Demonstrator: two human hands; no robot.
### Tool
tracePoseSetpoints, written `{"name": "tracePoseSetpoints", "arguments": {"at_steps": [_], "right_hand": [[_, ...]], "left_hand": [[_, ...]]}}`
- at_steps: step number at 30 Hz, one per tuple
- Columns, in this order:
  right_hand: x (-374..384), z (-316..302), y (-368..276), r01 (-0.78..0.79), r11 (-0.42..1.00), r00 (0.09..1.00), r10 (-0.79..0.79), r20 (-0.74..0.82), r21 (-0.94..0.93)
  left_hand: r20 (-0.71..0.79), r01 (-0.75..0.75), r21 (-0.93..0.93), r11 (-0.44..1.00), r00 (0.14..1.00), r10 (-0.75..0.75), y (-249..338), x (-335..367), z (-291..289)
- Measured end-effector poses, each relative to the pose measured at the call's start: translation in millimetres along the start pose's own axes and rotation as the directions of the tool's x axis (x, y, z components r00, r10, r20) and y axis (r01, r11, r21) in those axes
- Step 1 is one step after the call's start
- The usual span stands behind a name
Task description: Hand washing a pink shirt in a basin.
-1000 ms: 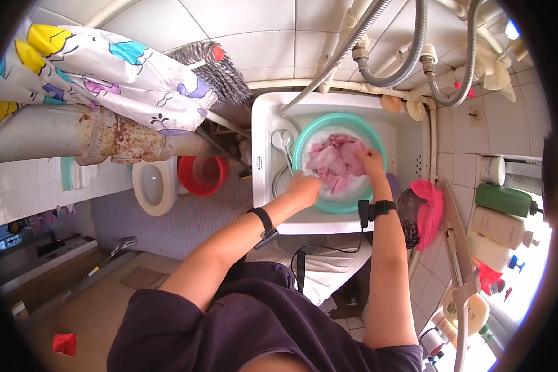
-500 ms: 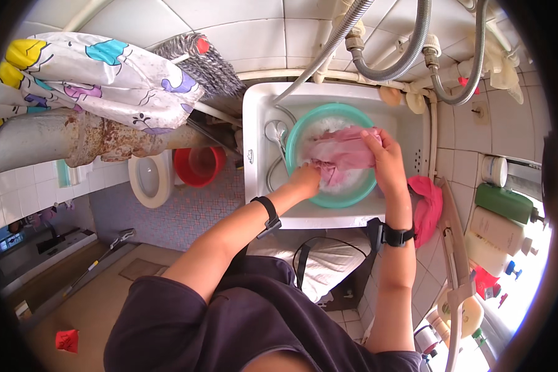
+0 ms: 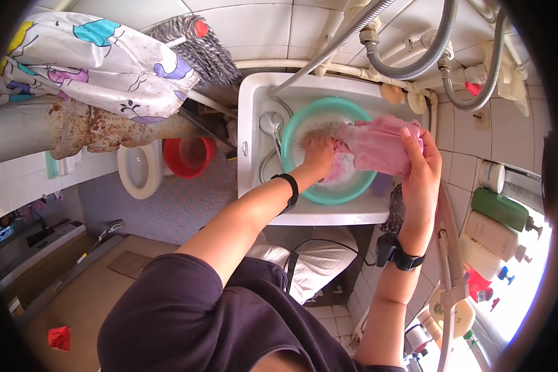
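Observation:
A wet pink cloth (image 3: 384,146) is stretched between my two hands above a round green basin (image 3: 347,196) of sudsy water. My right hand (image 3: 420,164) is closed on the cloth's right end, thumb on top, out past the basin's right rim. Down inside the basin, my left hand (image 3: 319,154) is closed on the bunched left end, close to the suds; its fingertips are partly hidden by foam and cloth. The basin stands in a white rectangular sink (image 3: 254,204).
A shower head (image 3: 271,124) on a hose lies in the sink, left of the basin. Metal hoses (image 3: 409,69) hang at the far wall. Bottles (image 3: 499,211) line the right side. A red bucket (image 3: 189,158), a mop (image 3: 195,59) and a rusty pipe (image 3: 74,133) are at left.
My right hand has moved right with its end of the cloth, which now reaches over the basin's rim. My left hand has shifted slightly right and farther into the basin. The view has shifted slightly.

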State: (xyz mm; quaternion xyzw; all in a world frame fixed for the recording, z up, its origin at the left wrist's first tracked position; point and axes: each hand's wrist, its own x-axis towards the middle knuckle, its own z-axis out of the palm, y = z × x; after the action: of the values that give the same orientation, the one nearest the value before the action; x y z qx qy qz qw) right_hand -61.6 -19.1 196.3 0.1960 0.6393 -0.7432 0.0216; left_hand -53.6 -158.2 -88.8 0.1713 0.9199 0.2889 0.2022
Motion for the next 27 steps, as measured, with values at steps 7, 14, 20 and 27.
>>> {"name": "tracePoseSetpoints", "arguments": {"at_steps": [7, 14, 20, 27], "right_hand": [[-6, -10, -16, 0.005, 0.999, 0.996, -0.009, -0.091, -0.047], [-2, -7, -17, 0.003, 0.999, 0.998, -0.005, -0.057, -0.043], [3, 8, -11, -0.005, 1.0, 1.0, 0.005, 0.012, 0.015], [49, -22, 103, -0.115, 0.993, 0.99, 0.116, -0.074, 0.016]], "left_hand": [[-0.222, -0.004, 0.114, 0.994, 0.975, 0.03, 15, -11, 21], [0.16, 0.072, 0.14, 0.988, 0.983, -0.094, 9, -7, 22], [0.255, -0.02, 0.004, 1.0, 0.967, 0.018, -5, -20, 37], [0.342, -0.058, 0.052, 0.997, 0.939, 0.037, -6, -23, 27]]}}
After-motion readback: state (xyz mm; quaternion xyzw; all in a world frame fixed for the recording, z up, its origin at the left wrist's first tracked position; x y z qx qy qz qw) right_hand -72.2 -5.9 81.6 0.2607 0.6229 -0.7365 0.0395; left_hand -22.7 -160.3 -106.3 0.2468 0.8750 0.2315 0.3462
